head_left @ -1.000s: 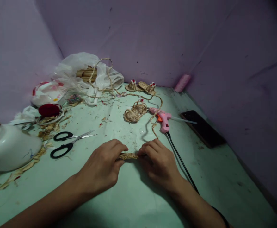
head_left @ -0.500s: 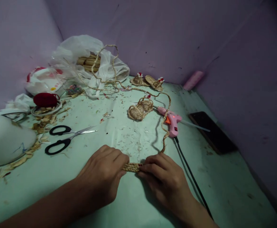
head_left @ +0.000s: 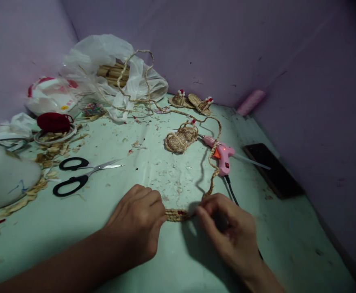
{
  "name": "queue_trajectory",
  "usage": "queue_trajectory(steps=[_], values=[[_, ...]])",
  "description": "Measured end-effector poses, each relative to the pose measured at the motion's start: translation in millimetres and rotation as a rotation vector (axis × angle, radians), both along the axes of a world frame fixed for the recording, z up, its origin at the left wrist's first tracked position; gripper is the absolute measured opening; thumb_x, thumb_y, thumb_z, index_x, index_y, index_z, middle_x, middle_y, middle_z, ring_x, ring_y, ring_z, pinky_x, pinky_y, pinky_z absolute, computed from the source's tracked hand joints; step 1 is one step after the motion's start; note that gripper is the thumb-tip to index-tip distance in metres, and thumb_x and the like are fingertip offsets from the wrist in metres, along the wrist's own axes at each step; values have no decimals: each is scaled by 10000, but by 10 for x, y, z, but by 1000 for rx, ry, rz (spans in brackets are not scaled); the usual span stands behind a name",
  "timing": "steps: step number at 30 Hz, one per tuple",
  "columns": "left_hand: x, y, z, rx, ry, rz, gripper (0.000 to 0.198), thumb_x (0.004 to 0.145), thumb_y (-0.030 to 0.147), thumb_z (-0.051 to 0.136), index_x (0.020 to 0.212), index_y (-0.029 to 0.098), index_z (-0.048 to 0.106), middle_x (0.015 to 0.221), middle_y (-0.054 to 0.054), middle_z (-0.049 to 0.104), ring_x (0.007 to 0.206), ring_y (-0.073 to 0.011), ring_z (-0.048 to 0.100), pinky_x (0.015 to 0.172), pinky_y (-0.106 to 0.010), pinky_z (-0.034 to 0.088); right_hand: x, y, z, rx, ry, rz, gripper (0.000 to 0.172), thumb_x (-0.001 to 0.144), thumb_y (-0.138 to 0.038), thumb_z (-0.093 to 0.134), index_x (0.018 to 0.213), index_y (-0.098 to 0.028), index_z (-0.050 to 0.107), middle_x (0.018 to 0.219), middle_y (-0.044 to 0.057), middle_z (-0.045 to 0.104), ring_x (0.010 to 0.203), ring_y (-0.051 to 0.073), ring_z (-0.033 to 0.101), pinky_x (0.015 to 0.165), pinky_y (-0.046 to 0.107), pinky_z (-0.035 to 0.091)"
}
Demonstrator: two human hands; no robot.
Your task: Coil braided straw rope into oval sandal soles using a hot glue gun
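Note:
Low in the middle of the view, a flat strip of braided straw cord [head_left: 175,215] lies in several side-by-side rows, with a small dark red mark near its right end. My left hand [head_left: 140,221] is closed over the strip's left end and hides it. At the other end, my right hand [head_left: 226,232] has thumb and forefinger pinched where the loose braided cord [head_left: 213,177] comes down to the strip; the exact hold is partly hidden. Beyond the hands sits a small woven straw slipper [head_left: 181,138] with red and white beads.
A pink glue gun [head_left: 223,156], its light on, lies right of the slipper, beside a black phone [head_left: 272,171]. Black-handled scissors [head_left: 88,177] rest at left. Two more small slippers [head_left: 200,103], a plastic bag [head_left: 101,49] and red yarn [head_left: 53,123] are farther back.
My right hand has shifted right, uncovering more of the strip's right end and its red mark. My left hand still holds the other end. The view has moved slightly.

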State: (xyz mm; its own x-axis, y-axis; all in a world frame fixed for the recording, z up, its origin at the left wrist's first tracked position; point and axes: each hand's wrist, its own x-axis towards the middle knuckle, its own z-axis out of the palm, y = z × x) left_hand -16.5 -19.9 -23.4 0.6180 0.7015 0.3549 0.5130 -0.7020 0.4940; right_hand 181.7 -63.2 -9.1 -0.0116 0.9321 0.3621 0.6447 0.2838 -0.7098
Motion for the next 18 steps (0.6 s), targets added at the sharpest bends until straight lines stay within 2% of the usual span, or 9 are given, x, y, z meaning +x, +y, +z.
queue_trajectory(steps=[3, 5, 7, 10, 12, 18], values=[[2, 13, -8, -21, 12, -6, 210, 817, 127, 441, 655, 158, 572, 664, -35, 530, 652, -174, 481, 649, -376, 391, 73, 9, 23, 56, -15, -170, 329, 885, -208, 491, 560, -195, 443, 503, -55, 407, 440, 76, 399, 442, 220, 348], [-1, 15, -7, -24, 21, -6, 218, 821, 132, 433, 657, 159, 574, 666, -35, 532, 647, -172, 481, 648, -377, 394, 92, 17, 14, 78, 26, -216, 271, 874, -231, 525, 609, -199, 480, 536, -54, 451, 467, 81, 433, 459, 212, 374], [-2, 14, -5, -18, 26, -10, 222, 829, 141, 431, 661, 160, 575, 669, -35, 535, 645, -172, 479, 647, -377, 396, 93, 25, -8, 100, 80, -220, 121, 824, -239, 604, 729, -205, 537, 646, -39, 545, 567, 98, 517, 541, 214, 437], [-2, 11, -7, 0, 21, -11, 227, 837, 140, 429, 662, 158, 574, 669, -37, 537, 653, -175, 477, 648, -377, 397, 94, 26, -38, 135, 80, -204, 99, 785, -191, 655, 762, -216, 563, 696, -39, 590, 634, 100, 562, 608, 212, 456], [-2, 7, -14, 9, 15, -8, 226, 836, 131, 433, 659, 156, 571, 669, -36, 537, 657, -175, 475, 647, -374, 395, 98, 13, -43, 147, 37, -176, 124, 803, -154, 636, 716, -216, 572, 667, -48, 610, 598, 83, 568, 578, 197, 439], [-9, -6, -22, -10, 22, -10, 211, 835, 117, 446, 672, 155, 574, 677, -34, 530, 669, -172, 466, 657, -372, 391, 78, -15, 15, 165, -136, -103, 117, 846, -130, 563, 757, -205, 577, 587, -51, 592, 464, 69, 522, 447, 199, 377]])
